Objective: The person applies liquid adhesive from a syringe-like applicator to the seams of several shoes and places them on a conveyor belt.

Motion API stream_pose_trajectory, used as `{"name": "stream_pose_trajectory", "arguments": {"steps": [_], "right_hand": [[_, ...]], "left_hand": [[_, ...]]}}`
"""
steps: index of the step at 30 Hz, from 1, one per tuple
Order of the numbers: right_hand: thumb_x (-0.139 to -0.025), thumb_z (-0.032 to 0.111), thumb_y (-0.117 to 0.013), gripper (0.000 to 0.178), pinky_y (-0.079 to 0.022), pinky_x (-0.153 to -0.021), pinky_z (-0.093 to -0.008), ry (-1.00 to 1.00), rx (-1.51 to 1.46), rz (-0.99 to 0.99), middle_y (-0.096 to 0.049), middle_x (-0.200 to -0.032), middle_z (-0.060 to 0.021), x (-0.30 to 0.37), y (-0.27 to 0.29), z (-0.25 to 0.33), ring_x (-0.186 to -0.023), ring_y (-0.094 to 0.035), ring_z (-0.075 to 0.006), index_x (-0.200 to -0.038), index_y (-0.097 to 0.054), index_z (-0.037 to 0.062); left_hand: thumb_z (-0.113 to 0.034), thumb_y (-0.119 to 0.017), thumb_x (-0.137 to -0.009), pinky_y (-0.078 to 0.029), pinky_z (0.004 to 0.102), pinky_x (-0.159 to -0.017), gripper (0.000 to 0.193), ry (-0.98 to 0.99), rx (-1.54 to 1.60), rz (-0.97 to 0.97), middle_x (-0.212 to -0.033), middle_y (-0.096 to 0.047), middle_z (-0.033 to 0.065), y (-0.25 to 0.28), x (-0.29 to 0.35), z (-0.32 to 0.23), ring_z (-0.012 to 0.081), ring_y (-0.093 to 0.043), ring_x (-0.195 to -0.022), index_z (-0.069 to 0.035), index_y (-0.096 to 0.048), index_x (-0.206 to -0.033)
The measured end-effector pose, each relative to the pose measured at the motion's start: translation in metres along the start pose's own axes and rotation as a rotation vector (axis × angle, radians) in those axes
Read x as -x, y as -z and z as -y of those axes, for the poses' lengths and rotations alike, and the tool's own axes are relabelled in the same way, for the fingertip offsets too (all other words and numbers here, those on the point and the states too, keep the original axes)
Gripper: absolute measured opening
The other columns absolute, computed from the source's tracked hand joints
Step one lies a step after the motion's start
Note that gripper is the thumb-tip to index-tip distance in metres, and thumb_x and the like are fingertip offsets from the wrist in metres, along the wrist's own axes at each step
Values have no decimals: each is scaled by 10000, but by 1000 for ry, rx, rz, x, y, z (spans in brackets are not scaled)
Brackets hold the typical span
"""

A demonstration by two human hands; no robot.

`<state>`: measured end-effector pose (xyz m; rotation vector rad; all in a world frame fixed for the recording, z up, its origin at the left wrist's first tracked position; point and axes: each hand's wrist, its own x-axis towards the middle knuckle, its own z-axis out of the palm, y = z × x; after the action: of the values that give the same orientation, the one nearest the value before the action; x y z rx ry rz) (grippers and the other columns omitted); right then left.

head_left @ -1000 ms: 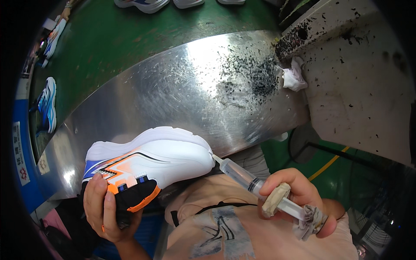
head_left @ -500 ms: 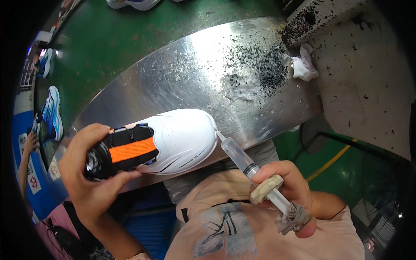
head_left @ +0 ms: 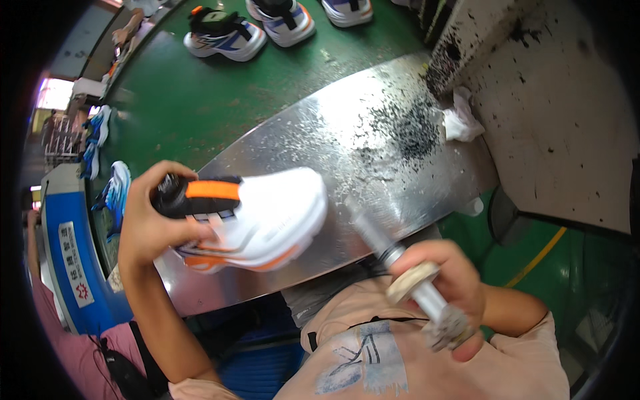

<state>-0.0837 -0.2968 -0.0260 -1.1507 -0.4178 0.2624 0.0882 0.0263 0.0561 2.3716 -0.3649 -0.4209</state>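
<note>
My left hand (head_left: 157, 223) is closed around the heel end of a white sneaker (head_left: 283, 207) with a black and orange upper and orange patches on its sole. The shoe is tilted, its side toward me and its toe pointing right. In my right hand (head_left: 450, 280) is a clear plastic syringe (head_left: 377, 233), blurred by motion. Pale material is wrapped around its barrel end and its plunger end. The syringe's tip points up and left, a short way from the toe and apart from it. Below the shoe lies a shiny metal plate (head_left: 267, 150).
Dark flecks (head_left: 413, 130) litter the plate's far right, near a crumpled white tissue (head_left: 461, 119). A spattered grey panel (head_left: 560, 127) rises at the right. Several sneakers (head_left: 283, 23) stand on the green surface (head_left: 173, 100) beyond. A blue-and-white machine side (head_left: 70, 253) is at left.
The sneaker has rolled so that its side and orange sole parts show. The syringe tip has come away from the toe. The view has shifted, showing more shoes at the far side.
</note>
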Motion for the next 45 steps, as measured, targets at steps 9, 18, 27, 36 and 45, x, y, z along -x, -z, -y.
{"name": "stream_pose_trajectory", "arguments": {"steps": [9, 18, 27, 36, 45], "right_hand": [[-676, 478, -803, 911, -511, -667, -250, 114, 667, -249, -605, -1015, -122, -36, 58, -38, -819, -599, -136, -1323, -372, 3], [-640, 476, -812, 837, -518, -575, -321, 295, 983, -181, -616, -925, -158, -46, 57, -37, -690, -632, -265, -1209, -459, -26], [-664, 466, -797, 818, -488, -503, -296, 323, 1041, -176, -606, -866, -141, -46, 55, -36, -625, -599, -233, -1199, -451, -46], [-655, 459, -798, 801, -521, -571, -312, 350, 1061, -221, -605, -962, -130, -48, 52, -40, -651, -612, -228, -1210, -459, -8], [-665, 467, -791, 805, -512, -584, -313, 328, 1050, -189, -610, -947, -132, -45, 48, -39, -655, -616, -235, -1236, -448, 14]], "left_hand": [[-261, -644, -850, -477, 393, -891, 499, -156, -411, -804, -1147, -636, 186, 25, -136, 97, 329, -632, -1023, -146, -519, -1320], [-353, -631, -887, -398, 350, -990, 547, -9, -168, -799, -1257, -574, 197, 77, -125, 156, 284, -547, -1167, -56, -506, -1329], [-312, -853, -647, -453, 449, -892, 849, 602, 740, -1199, -1213, -568, 126, 142, 58, 326, 323, -575, -1028, -62, -422, -1335], [-198, -874, -632, -477, 358, -896, 698, 593, 8, -1428, -1157, -577, 177, 141, 44, 342, 262, -587, -990, 28, -499, -1176], [-63, -792, -729, -465, 275, -796, 432, 103, 242, -1228, -1001, -579, 52, 8, 130, 160, 144, -543, -885, -14, -540, -1076]]}}
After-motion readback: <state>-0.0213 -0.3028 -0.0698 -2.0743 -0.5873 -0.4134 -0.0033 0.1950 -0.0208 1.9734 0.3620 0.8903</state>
